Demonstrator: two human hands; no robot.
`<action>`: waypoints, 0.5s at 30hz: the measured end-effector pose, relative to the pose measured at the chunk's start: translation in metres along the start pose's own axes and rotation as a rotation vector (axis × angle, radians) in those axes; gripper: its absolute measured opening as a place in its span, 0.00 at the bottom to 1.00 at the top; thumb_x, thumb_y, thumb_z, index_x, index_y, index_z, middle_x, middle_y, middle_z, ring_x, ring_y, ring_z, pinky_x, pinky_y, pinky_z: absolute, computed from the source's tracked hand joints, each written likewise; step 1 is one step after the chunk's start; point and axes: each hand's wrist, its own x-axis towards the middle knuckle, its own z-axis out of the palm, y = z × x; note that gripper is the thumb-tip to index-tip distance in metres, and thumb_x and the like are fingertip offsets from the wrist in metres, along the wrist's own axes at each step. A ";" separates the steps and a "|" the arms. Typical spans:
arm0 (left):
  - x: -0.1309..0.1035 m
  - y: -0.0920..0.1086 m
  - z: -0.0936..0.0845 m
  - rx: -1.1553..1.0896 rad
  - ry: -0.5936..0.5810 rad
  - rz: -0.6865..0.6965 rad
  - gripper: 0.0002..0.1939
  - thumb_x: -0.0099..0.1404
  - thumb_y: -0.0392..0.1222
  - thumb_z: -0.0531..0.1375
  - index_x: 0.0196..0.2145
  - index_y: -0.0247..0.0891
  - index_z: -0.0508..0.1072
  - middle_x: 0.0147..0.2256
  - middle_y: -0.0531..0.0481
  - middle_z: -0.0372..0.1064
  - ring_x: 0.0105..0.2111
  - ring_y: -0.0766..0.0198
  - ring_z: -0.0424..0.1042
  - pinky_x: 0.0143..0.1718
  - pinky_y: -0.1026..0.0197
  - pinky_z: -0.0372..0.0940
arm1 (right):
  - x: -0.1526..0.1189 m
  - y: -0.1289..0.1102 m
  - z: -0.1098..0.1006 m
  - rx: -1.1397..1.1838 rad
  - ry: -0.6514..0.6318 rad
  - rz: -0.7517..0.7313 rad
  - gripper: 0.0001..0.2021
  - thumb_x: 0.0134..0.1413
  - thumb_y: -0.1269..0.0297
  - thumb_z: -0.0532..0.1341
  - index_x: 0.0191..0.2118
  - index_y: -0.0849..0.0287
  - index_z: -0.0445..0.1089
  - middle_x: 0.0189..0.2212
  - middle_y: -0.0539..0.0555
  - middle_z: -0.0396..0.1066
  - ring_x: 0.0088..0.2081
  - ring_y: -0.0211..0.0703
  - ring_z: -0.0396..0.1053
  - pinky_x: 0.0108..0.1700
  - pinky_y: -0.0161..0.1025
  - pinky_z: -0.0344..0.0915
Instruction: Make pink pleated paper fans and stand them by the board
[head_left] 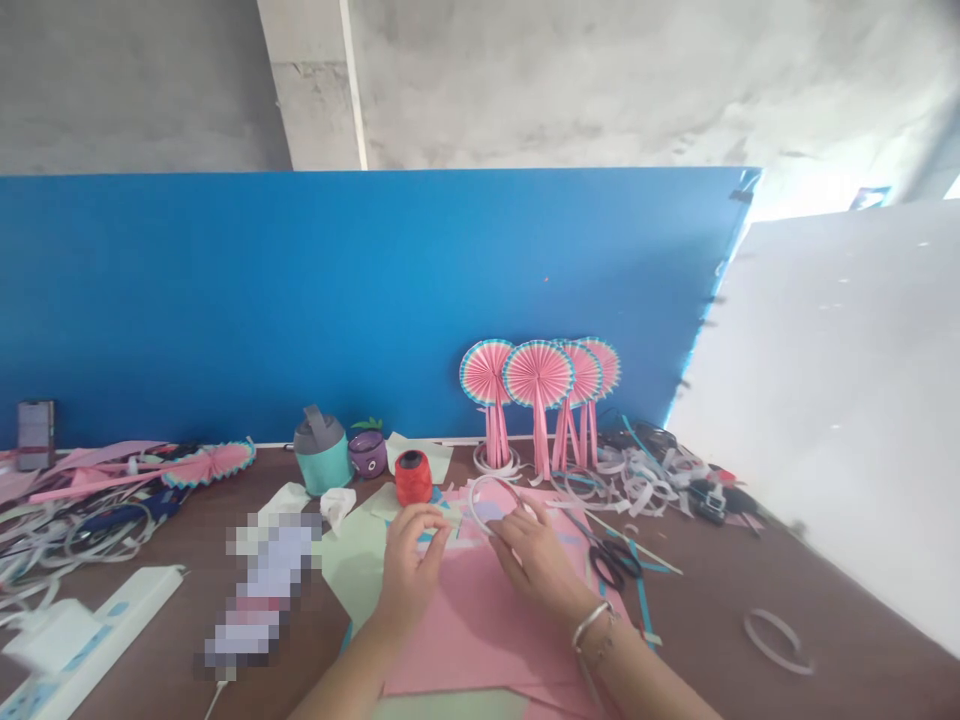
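My right hand [536, 555], a bracelet on its wrist, has its fingers closed around the lower edge of a thin white tape roll [472, 508]. My left hand [411, 565] is to the left, its thumb and index finger curled nearly together; anything between them is too small to make out. A pale strip seems to lie between the hands. Both are above a stack of pink paper sheets [487, 635], with green paper [356, 555] beneath at the left. Black-handled scissors [615, 562] lie right of my right hand. A red thread spool [413, 478] stands beyond my left hand.
Several pink pleated paper fans [538, 376] stand upright by the blue partition [300, 300]. A teal container [322, 455] and purple cup [368, 455] stand back left. A power strip [112, 640] lies front left. Tangled white strips [645, 482] and a white ring [778, 640] lie right.
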 end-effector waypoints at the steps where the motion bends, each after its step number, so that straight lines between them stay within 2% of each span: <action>1: 0.001 0.000 0.000 0.005 -0.017 -0.013 0.09 0.63 0.45 0.56 0.28 0.42 0.72 0.37 0.47 0.69 0.41 0.56 0.69 0.44 0.53 0.65 | 0.000 0.003 -0.002 0.000 0.002 0.025 0.11 0.62 0.70 0.49 0.37 0.57 0.68 0.27 0.51 0.71 0.32 0.41 0.67 0.55 0.50 0.51; 4: 0.004 0.001 -0.002 -0.011 -0.048 -0.050 0.09 0.61 0.45 0.57 0.27 0.41 0.73 0.37 0.46 0.68 0.41 0.55 0.68 0.44 0.53 0.64 | 0.001 0.015 -0.011 0.017 0.010 0.071 0.11 0.62 0.64 0.53 0.32 0.56 0.69 0.24 0.49 0.70 0.29 0.40 0.66 0.54 0.49 0.51; 8: 0.009 0.001 -0.002 -0.067 -0.085 -0.136 0.09 0.58 0.45 0.58 0.24 0.41 0.73 0.35 0.47 0.66 0.40 0.56 0.68 0.47 0.53 0.62 | 0.000 0.032 -0.020 0.056 0.032 0.109 0.15 0.60 0.56 0.56 0.25 0.57 0.69 0.20 0.48 0.68 0.26 0.38 0.64 0.50 0.46 0.54; 15: 0.009 0.001 0.001 -0.114 -0.099 -0.264 0.10 0.55 0.47 0.59 0.23 0.39 0.73 0.34 0.47 0.68 0.38 0.56 0.69 0.42 0.55 0.64 | 0.000 0.030 -0.021 0.215 -0.086 0.217 0.16 0.62 0.57 0.53 0.29 0.56 0.72 0.25 0.50 0.72 0.30 0.40 0.66 0.46 0.43 0.57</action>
